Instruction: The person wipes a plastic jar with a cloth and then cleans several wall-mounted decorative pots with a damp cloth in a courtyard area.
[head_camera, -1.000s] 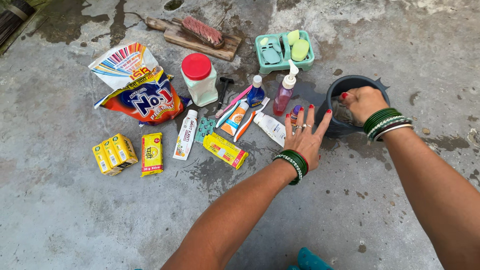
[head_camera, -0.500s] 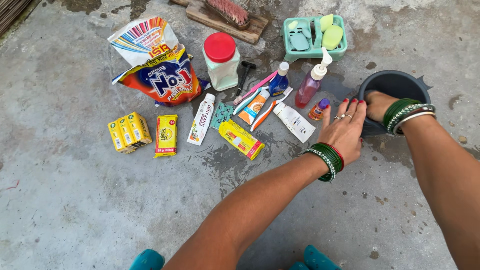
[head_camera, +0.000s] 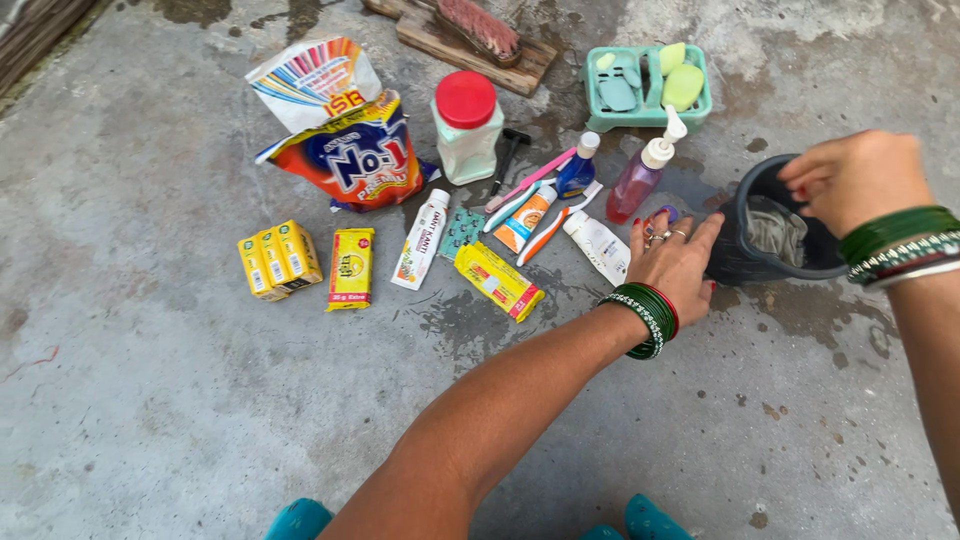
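Dark plastic is what both our hands are busy with: the small dark tub now sits tipped toward us on the concrete floor, its mouth showing a grey wet cloth bunched inside. A second ago our right hand was down inside the tub; half a second ago it gripped the near rim; now it has lifted above the far rim, fingers curled inward, and we cannot tell whether they pinch the rim or hold nothing. Our left hand has slid across from the floor beside the toiletries to the tub's left wall, fingers spread and pressed flat against it, bracing rather than gripping. So the tub has gone from upright to tilted, and the cloth is exposed. Room is tight on the left: the white tube, the tiny purple-capped bottle and the pink pump bottle lie just beside our left fingers, with the orange toothbrush a little further off. To the right of the tub and toward us the floor has only damp patches. The teal soap tray stands well apart behind.
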